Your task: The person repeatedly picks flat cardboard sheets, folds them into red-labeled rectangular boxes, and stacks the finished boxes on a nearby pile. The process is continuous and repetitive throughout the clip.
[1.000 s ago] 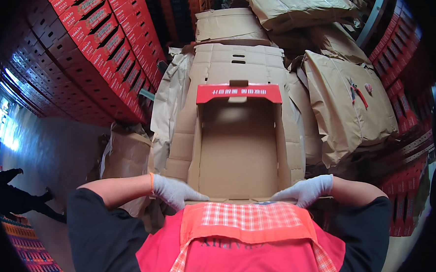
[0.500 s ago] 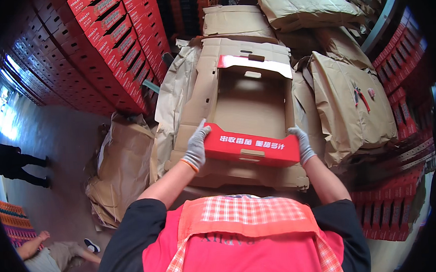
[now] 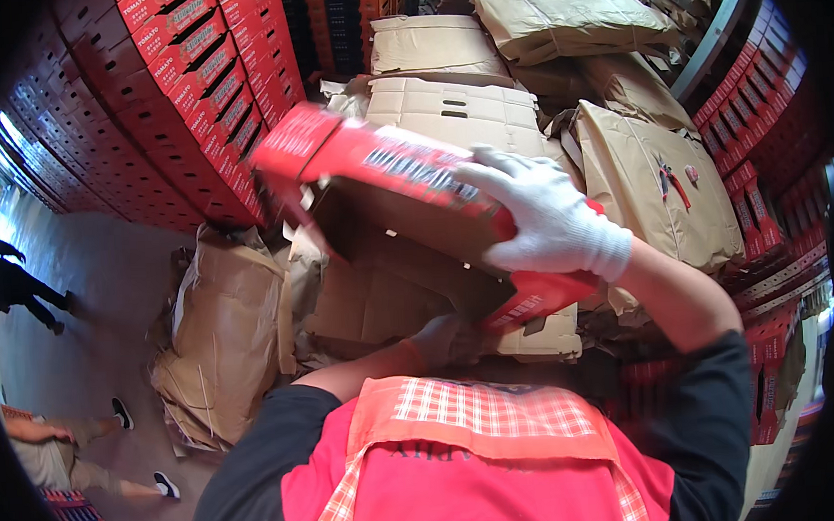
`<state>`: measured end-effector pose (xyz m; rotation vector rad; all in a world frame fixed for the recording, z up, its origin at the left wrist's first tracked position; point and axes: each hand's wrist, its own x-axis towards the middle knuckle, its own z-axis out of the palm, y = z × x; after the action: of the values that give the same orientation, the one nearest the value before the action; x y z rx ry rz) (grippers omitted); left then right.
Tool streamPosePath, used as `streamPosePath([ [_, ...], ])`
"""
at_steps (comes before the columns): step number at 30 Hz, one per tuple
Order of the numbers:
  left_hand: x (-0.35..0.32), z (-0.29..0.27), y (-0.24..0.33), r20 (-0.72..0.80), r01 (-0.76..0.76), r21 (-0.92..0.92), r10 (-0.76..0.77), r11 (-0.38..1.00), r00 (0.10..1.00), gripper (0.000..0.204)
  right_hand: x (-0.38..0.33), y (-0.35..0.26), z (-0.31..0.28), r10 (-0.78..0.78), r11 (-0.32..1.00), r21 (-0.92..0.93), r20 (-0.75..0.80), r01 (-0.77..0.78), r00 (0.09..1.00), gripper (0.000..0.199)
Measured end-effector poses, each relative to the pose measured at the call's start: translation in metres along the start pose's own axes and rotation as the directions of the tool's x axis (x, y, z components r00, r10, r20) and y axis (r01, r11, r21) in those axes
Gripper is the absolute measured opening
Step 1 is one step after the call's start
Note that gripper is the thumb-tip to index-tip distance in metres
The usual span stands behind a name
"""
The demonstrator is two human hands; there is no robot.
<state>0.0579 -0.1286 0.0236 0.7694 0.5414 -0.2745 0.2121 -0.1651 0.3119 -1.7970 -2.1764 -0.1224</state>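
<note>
A red printed cardboard tray (image 3: 403, 172) is tilted on its side above a pile of flat brown cardboard blanks (image 3: 494, 115), its bare brown inside turned toward me. My right hand (image 3: 551, 211), in a white knitted glove, grips the upper long wall near the right end, fingers over the outside and thumb on the inner side. Low down by the tray's near lower edge is my gloved left hand (image 3: 440, 339). It lies in shadow and its fingers are blurred, so their hold cannot be made out. Motion smears the tray's left end.
Stacked red trays (image 3: 200, 74) rise at the left. Brown paper-wrapped bundles (image 3: 658, 182) lie to the right, with red-handled pliers (image 3: 672, 183) on one. Another wrapped bundle (image 3: 227, 318) leans at the left. Two other people are on the floor (image 3: 107, 286) at far left.
The tray was lying upright and level between both hands; now it is tipped up and turned. My right hand has moved to its upper wall, my left hand lower and nearer my body.
</note>
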Motion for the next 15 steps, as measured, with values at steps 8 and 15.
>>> streamPosePath([
  [8, -0.14, 0.087, 0.116, 0.588, -0.026, 0.792, 0.75, -0.61, 0.304, 0.094, 0.016, 0.036, 0.033, 0.405, 0.9, 0.356, -0.476, -0.25, 0.781, 0.039],
  [15, -0.107, 0.104, 0.223, 0.357, 0.151, 0.844, 0.75, -0.514, 0.557, 0.099, -0.021, 0.05, 0.002, 0.371, 0.928, 0.169, -0.374, -0.331, 0.85, 0.034],
])
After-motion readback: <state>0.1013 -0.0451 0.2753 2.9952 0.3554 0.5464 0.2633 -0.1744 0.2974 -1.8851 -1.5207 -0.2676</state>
